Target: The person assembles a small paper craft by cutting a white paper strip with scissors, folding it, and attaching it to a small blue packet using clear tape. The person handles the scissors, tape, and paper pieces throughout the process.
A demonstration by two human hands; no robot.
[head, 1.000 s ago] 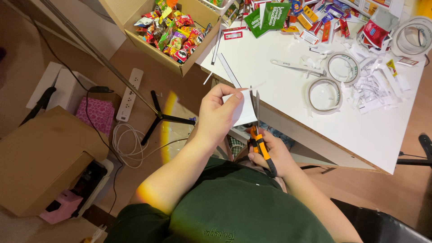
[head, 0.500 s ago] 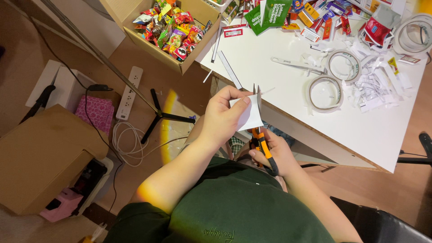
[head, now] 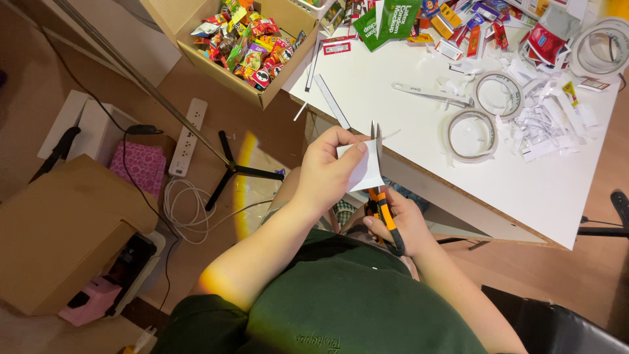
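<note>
My left hand (head: 327, 172) pinches a small white sheet of paper (head: 364, 172) in front of my chest, near the table's front edge. My right hand (head: 400, 226) grips orange-and-black scissors (head: 382, 210) just below it. The blades (head: 375, 136) point up and stand along the paper's right edge. A thin paper strip curls off to the right at the blade tips. I wear a dark green shirt.
The white table (head: 557, 196) carries two tape rolls (head: 470, 131), a pile of white paper scraps (head: 544, 124), a metal tool (head: 429, 93) and coloured packets. A cardboard box of snack packets (head: 246, 46) stands left of it. On the floor lie a power strip (head: 187, 136), cables, a tripod foot and a brown box (head: 62, 229).
The scissors have moved up along the paper, and a thin strip now curls off at the blade tips. My left hand has turned the sheet slightly.
</note>
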